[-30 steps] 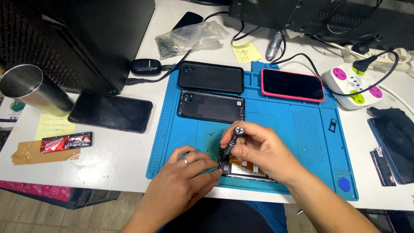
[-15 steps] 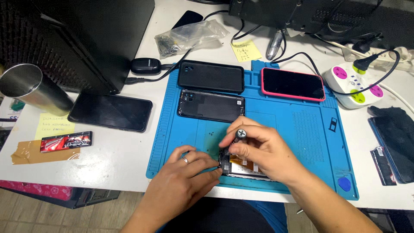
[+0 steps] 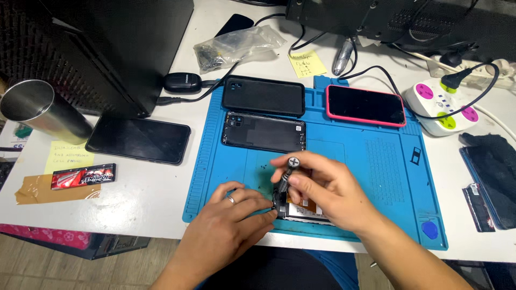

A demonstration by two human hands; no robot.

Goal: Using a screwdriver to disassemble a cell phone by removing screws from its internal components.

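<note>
Two hands work at the near edge of the blue mat on the bench. The right hand is clamped on a small screwdriver, tip down on an opened phone. The left hand pinches the phone's corner, steadying it. If the tip slips, it could scratch the board or flick a tiny screw off the mat.

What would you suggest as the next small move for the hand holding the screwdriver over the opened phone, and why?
Probably keep the screwdriver upright and turn it gently. The right hand pinches it near its cap, with the tip down at the edge of the opened phone, and the left hand steadies that edge on the blue mat. The tip itself is hidden, so I cannot confirm it is seated.
</note>
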